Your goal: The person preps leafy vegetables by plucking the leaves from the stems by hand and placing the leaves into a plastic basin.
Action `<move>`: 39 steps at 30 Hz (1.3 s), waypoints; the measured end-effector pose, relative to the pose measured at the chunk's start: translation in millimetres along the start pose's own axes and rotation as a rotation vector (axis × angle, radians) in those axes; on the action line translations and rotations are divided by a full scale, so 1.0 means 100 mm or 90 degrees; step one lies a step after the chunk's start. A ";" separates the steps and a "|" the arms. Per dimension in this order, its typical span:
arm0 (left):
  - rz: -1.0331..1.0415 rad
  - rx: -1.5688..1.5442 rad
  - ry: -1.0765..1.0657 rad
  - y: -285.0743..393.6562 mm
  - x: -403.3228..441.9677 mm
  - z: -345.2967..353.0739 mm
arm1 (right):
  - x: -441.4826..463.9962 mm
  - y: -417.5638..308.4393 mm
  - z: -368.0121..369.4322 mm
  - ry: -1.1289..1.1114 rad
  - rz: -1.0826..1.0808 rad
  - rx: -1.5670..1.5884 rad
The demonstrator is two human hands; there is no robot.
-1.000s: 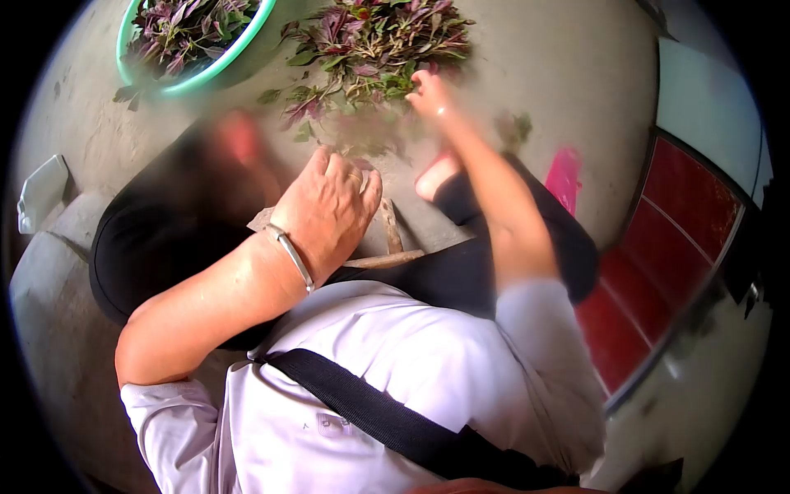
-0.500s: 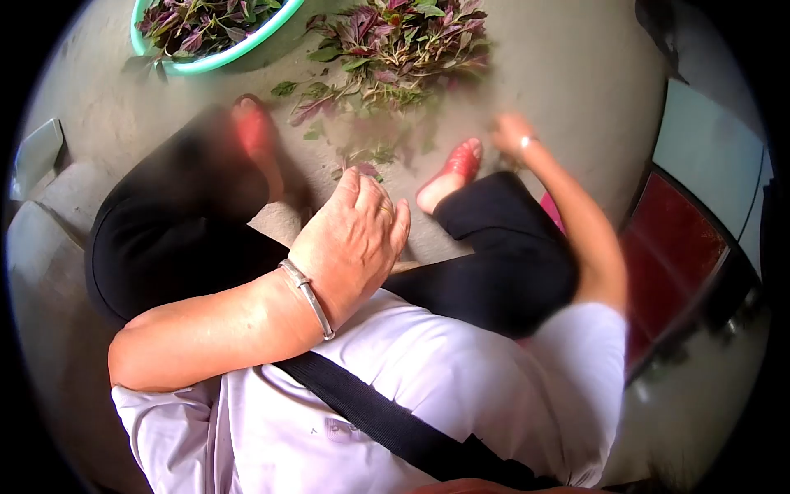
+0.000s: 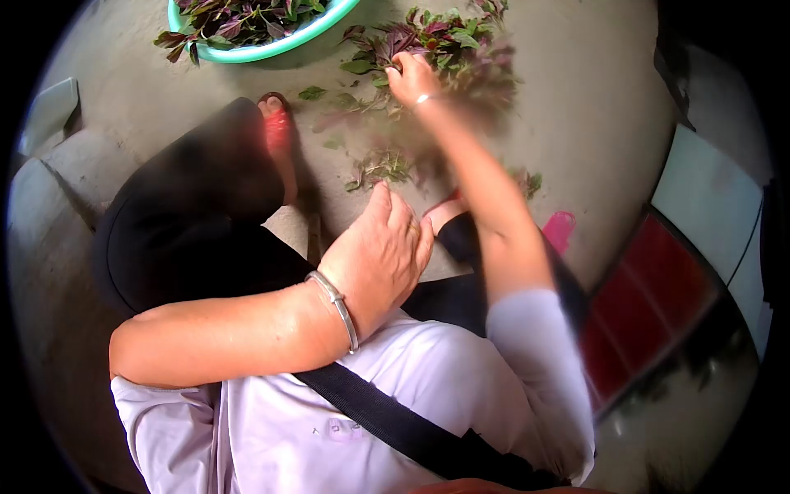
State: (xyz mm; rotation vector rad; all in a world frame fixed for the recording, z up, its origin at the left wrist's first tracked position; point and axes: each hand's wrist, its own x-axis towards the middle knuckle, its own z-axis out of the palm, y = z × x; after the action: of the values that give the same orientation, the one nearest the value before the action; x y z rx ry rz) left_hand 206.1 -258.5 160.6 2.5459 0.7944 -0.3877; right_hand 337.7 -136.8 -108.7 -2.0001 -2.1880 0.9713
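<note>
R hand (image 3: 414, 81) back at leaf pile (image 3: 453, 37), green basin (image 3: 247, 56) w/ purple-grn leaves (image 3: 247, 23)

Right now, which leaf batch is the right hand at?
The big floor pile: the right hand is at its edge. The basin leaves and the small heap beyond the left hand lie farther off.

A round mint-green plastic basin (image 3: 263, 56) is standing ahead on the left, with purple-and-green leafy stems (image 3: 247, 22) lying in it. Right of it, a purple-and-green leafy heap (image 3: 448, 37) is lying on the grey concrete floor (image 3: 592, 107), the bare right hand (image 3: 414, 81) reaching to its near side. Nearer, thin green sprigs (image 3: 387, 167) are lying just before the bare left hand (image 3: 377, 251).
</note>
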 end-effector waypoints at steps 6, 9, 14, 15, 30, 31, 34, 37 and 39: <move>-0.003 -0.005 -0.040 -0.06 0.00 0.00 | 0.30 -0.16 0.26 -0.044 0.166 -0.187; -0.010 -0.021 -0.038 -0.10 0.00 -0.01 | 0.30 -0.07 0.28 0.010 0.124 -0.142; -0.018 -0.026 0.032 -0.13 -0.02 -0.04 | 0.24 0.24 -0.05 0.090 -0.088 0.183; -0.018 -0.025 0.058 -0.13 -0.02 -0.04 | 0.15 0.21 -0.24 0.097 -0.100 0.238; -0.177 -0.779 0.340 -0.40 0.39 -0.03 | -1.63 -0.72 -2.19 0.036 -0.038 0.602; -0.178 -0.825 0.318 -0.37 0.40 -0.05 | -1.72 -0.77 -2.22 0.058 -0.053 0.593; -0.155 -0.938 0.271 -0.32 0.43 -0.11 | -1.91 -0.82 -2.25 0.082 -0.064 0.624; -0.144 -0.927 0.279 -0.31 0.43 -0.17 | -2.04 -0.77 -2.26 0.066 -0.082 0.641; -0.126 -0.997 0.285 -0.31 0.46 -0.14 | -2.10 -0.74 -2.24 0.055 -0.095 0.638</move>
State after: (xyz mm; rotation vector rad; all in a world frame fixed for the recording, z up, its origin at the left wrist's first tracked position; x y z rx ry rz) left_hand 226.5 -207.5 144.9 1.0512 0.9257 0.5942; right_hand 402.0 -231.2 185.8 -1.3280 -1.3057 1.4930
